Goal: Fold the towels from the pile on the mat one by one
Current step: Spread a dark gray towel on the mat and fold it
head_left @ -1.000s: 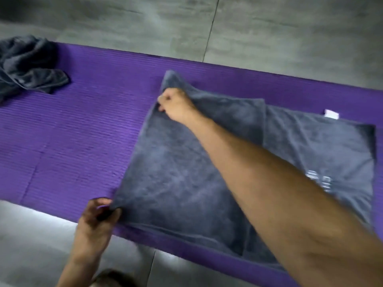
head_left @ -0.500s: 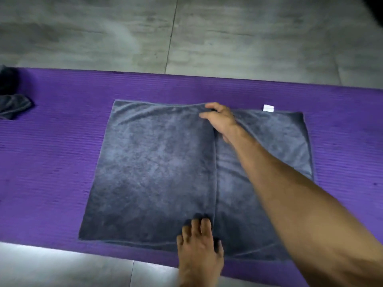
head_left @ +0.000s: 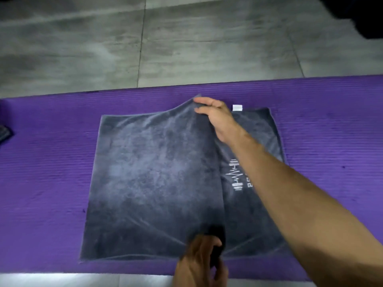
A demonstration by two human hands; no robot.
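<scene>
A dark grey towel (head_left: 153,183) lies partly folded on the purple mat (head_left: 45,183). Its left flap is laid over the middle, and white stitching (head_left: 237,176) and a white tag (head_left: 237,107) show on the uncovered right part. My right hand (head_left: 215,114) pinches the far corner of the folded flap and lifts it slightly off the towel. My left hand (head_left: 201,264) grips the near corner of the same flap, where the cloth bunches up dark. My right forearm crosses the towel's right side.
A bit of the dark towel pile (head_left: 5,133) shows at the mat's left edge. Grey tiled floor (head_left: 186,42) lies beyond the mat and a pale strip of floor (head_left: 83,280) in front. A dark shape (head_left: 360,15) fills the top right corner.
Both hands went from pressing flat on the fold edge to gripping its two corners and lifting them. The view shifted right, so the pile is nearly out of sight.
</scene>
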